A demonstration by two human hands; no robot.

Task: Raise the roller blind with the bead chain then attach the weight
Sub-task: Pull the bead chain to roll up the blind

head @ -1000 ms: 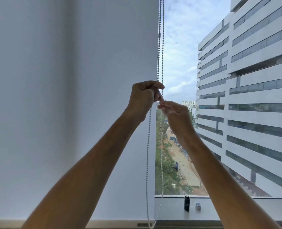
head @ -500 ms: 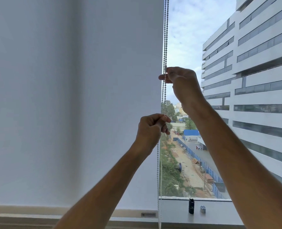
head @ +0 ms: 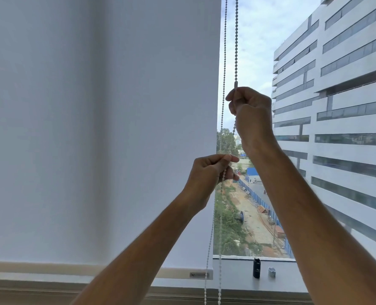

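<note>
My right hand (head: 252,108) pinches the bead chain (head: 223,62) beside the blind (head: 116,128). My left hand (head: 209,172) pinches it lower down.

Office block (head: 341,119) stood right outside the window, w/ trees (head: 228,223), a dirt road (head: 252,219) & blue fence (head: 268,208) below.

The blind (head: 94,128) hangs at the left, its bottom bar (head: 50,268) just above the sill (head: 233,280). The chain (head: 224,62) hangs along the blind's right edge. The right hand (head: 252,111) is on the chain above the left hand (head: 209,172). A weight (head: 256,267) stands on the sill right of the chain, a clip (head: 271,271) just beside it.
</note>
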